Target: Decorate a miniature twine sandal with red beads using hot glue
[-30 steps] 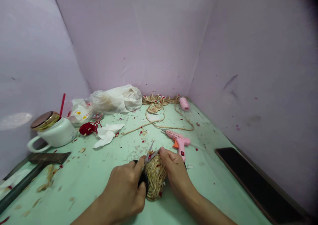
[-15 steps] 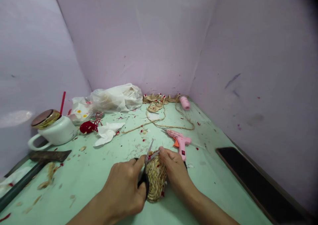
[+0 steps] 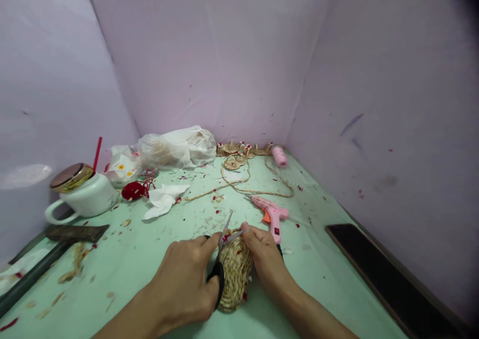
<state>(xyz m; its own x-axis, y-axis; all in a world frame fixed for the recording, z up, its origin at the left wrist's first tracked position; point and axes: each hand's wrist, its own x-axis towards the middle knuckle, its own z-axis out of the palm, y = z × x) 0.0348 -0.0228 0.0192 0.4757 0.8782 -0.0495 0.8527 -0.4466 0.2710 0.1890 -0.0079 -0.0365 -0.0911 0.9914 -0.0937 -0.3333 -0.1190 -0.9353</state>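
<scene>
My left hand [image 3: 192,274] is wrapped round the black handles of a pair of scissors [image 3: 220,266]. Their blades are apart, at the far end of a woven straw piece [image 3: 235,279] shaped like a long oval with small red bits on it. With my right hand [image 3: 264,251] I grip that woven piece along its right edge, thumb and finger near its top by one blade tip. Just beyond my right hand lies a pink glue gun [image 3: 273,214] with an orange trigger.
Straw cord [image 3: 258,191] loops across the table [image 3: 157,269] towards small woven pieces [image 3: 234,162] and a pink thread spool [image 3: 279,156]. At left are a white mug [image 3: 93,196], a hammer [image 3: 77,233], red yarn [image 3: 133,190], tissue [image 3: 163,201] and a plastic bag [image 3: 179,147]. A dark panel [image 3: 381,274] lies right.
The view has shifted slightly. Both hands stay in nearly the same place, with the scissors still spread at the top of the woven piece, which has tipped a little.
</scene>
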